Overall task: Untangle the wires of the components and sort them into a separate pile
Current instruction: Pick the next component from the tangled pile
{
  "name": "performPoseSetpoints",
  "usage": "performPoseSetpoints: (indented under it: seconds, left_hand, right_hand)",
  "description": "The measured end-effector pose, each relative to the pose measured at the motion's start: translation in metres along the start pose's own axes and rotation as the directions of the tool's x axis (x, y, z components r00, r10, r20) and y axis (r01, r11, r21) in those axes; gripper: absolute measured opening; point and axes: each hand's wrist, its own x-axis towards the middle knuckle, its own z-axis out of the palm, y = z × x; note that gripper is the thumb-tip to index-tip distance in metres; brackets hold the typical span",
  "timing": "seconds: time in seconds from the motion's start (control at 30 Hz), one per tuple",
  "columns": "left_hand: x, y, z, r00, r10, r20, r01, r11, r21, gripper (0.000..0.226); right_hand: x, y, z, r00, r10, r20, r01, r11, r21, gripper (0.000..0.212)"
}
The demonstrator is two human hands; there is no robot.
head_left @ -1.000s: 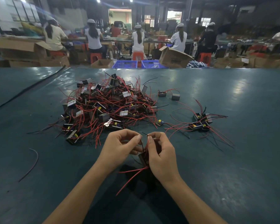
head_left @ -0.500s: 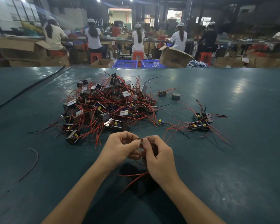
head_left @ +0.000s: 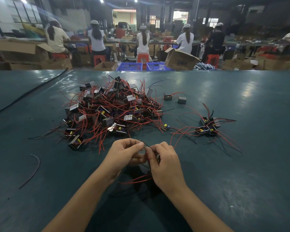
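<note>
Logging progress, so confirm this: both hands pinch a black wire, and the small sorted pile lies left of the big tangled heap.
Wrong on one point: the head view shows the small sorted pile lying right of the big tangled heap, not left. The left hand and right hand do pinch a black wire between them.

The table (head_left: 241,173) is dark teal with pale glossy glints, the big pile (head_left: 110,108) mixes red wires with black, silver-grey and yellow-dotted components, the small pile (head_left: 208,127) at right shows the same colours, the near wire (head_left: 146,145) is black, and the far crates (head_left: 129,66) are bright blue.
</note>
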Motion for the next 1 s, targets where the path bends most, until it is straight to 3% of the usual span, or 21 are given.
performPoseSetpoints:
  seconds: [0.17, 0.3, 0.4, 0.5, 0.57, 0.7, 0.87, 1.0]
  left_hand:
    - [0.0, 0.001, 0.001, 0.996, -0.077, 0.033, 0.081, 0.986, -0.146, 0.014]
    - [0.0, 0.001, -0.007, 0.99, -0.069, 0.126, 0.083, 0.99, -0.113, 0.012]
    - [-0.001, -0.001, -0.009, 0.991, 0.083, 0.102, -0.087, 0.996, 0.033, 0.016]
    - [0.001, -0.006, -0.009, 0.941, 0.335, 0.041, -0.335, 0.911, 0.24, 0.005]
    - [0.001, -0.007, -0.008, 0.915, 0.402, 0.042, -0.398, 0.878, 0.267, 0.01]
    - [0.001, -0.009, -0.005, 0.943, 0.332, 0.018, -0.331, 0.937, 0.112, 0.013]
    - [0.002, -0.012, -0.004, 0.948, 0.319, 0.001, -0.318, 0.947, 0.049, 0.005]
    - [0.001, -0.012, -0.003, 0.949, 0.312, -0.048, -0.312, 0.95, 0.005, 0.013]
  right_hand:
    - [0.001, -0.001, 0.001, 1.0, 0.014, 0.008, -0.014, 1.0, 0.001, 0.022]
    - [0.0, 0.0, 0.001, 1.0, 0.026, 0.013, -0.027, 0.999, 0.036, 0.021]
    - [0.0, 0.0, 0.001, 0.999, 0.039, 0.008, -0.04, 0.998, 0.057, 0.02]
    - [0.0, 0.0, 0.001, 0.997, 0.076, -0.018, -0.073, 0.989, 0.129, 0.018]
    - [0.001, 0.001, 0.001, 0.994, 0.099, -0.036, -0.09, 0.976, 0.197, 0.014]
    - [0.001, 0.002, 0.0, 0.993, 0.117, -0.015, -0.11, 0.961, 0.254, 0.014]
    - [0.0, 0.002, 0.0, 0.994, 0.107, -0.022, -0.099, 0.964, 0.248, 0.015]
    - [0.0, 0.002, -0.001, 0.993, 0.113, -0.022, -0.103, 0.958, 0.267, 0.014]
